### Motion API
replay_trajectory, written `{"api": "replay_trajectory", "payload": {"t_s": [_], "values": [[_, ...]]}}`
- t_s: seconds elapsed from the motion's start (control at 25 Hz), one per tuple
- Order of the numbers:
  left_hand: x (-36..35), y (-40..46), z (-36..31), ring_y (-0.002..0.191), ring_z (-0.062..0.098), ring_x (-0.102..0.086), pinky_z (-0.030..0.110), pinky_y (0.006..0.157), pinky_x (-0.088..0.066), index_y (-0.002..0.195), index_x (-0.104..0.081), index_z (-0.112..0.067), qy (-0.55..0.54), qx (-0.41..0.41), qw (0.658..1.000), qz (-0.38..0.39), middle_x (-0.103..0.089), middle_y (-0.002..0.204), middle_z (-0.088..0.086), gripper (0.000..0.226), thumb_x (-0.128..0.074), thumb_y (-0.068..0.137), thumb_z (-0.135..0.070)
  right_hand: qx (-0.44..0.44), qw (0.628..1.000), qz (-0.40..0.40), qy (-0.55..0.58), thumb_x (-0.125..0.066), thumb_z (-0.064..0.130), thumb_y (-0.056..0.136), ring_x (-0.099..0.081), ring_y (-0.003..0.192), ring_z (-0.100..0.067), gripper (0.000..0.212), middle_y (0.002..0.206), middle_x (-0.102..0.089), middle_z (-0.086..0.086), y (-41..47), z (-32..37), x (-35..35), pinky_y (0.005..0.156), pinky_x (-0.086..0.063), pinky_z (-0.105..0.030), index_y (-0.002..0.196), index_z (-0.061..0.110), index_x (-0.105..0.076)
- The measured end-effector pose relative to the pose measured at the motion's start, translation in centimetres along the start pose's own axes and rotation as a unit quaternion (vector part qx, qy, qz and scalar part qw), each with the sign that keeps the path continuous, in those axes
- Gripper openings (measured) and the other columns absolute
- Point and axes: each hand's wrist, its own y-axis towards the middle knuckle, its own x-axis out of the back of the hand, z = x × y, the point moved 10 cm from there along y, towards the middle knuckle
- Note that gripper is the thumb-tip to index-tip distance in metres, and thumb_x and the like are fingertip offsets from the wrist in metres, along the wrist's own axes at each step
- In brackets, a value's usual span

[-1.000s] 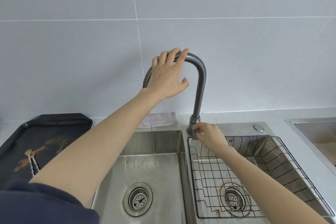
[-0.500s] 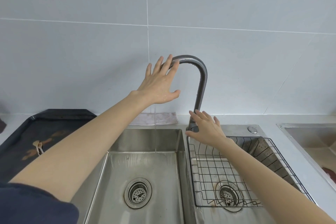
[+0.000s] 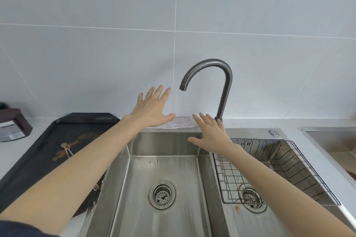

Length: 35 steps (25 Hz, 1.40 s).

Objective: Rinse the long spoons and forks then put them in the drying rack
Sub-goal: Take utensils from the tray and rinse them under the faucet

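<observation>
A thin stream of water falls from the dark curved faucet (image 3: pixel 224 82) into the left steel sink basin (image 3: pixel 163 169). My left hand (image 3: pixel 152 108) hovers with fingers spread, left of the spout, holding nothing. Spread flat and empty, my right hand (image 3: pixel 211 132) hangs in front of the faucet base, right of the stream. Long spoons with twisted handles (image 3: pixel 67 149) lie on the dark tray (image 3: pixel 38 159) at the left, and a fork's tines (image 3: pixel 95 187) peek out under my left forearm. The wire drying rack (image 3: pixel 285 169) sits in the right basin.
A folded cloth (image 3: pixel 182 122) lies behind the sink against the tiled wall. A dark box with a label (image 3: pixel 11 124) stands at the far left on the counter. Another steel basin (image 3: pixel 333 140) shows at the right edge.
My left hand let go of the faucet spout and dropped down to the left. My right hand left the faucet base and opened flat. The water keeps running.
</observation>
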Motion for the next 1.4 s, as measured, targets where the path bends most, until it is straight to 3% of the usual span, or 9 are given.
{"api": "replay_trajectory", "payload": {"t_s": [0.52, 0.96, 1.16, 1.4], "values": [[-4.9, -5.7, 10.1, 0.145, 0.022, -0.014, 0.047, 0.119, -0.014, 0.148, -0.012, -0.02, -0.018, 0.037, 0.998, 0.038, -0.016, 0.157, 0.006, 0.074, -0.044, 0.088, -0.051, 0.021, 0.999, 0.025, 0.017, -0.052, 0.037, 0.09, -0.018, 0.145, -0.022, 0.069, 0.155, -0.025, -0.006, 1.1, 8.7, -4.7, 0.12, -0.012, -0.043, 0.147, 0.019, -0.018], [-10.3, -7.8, 19.6, 0.133, 0.027, -0.039, 0.044, 0.103, -0.04, 0.144, -0.026, -0.017, -0.042, 0.107, 0.988, 0.098, -0.036, 0.148, 0.009, 0.065, -0.045, 0.09, -0.047, 0.053, 0.992, 0.105, 0.044, -0.051, 0.037, 0.089, -0.047, 0.125, -0.029, 0.053, 0.135, -0.052, -0.01, 3.0, 17.4, -13.2, 0.11, -0.032, -0.041, 0.136, 0.014, -0.041], [-13.7, -9.4, 23.5, 0.111, 0.024, -0.056, 0.038, 0.093, -0.048, 0.127, -0.046, -0.015, -0.114, 0.175, 0.972, 0.107, -0.054, 0.127, 0.007, 0.042, -0.046, 0.092, -0.038, 0.073, 0.982, 0.16, 0.076, -0.047, 0.031, 0.092, -0.053, 0.117, -0.03, 0.041, 0.129, -0.057, -0.009, 2.8, 22.0, -17.8, 0.105, -0.035, -0.04, 0.13, 0.014, -0.05], [-18.0, -12.5, 27.4, 0.088, 0.023, -0.062, 0.034, 0.082, -0.051, 0.105, -0.059, -0.013, -0.164, 0.298, 0.933, 0.121, -0.069, 0.103, 0.009, 0.029, -0.047, 0.091, -0.035, 0.045, 0.973, 0.194, 0.116, -0.048, 0.031, 0.093, -0.058, 0.107, -0.03, 0.034, 0.123, -0.056, -0.011, 3.1, 24.9, -21.3, 0.093, -0.046, -0.038, 0.122, 0.014, -0.056]]}}
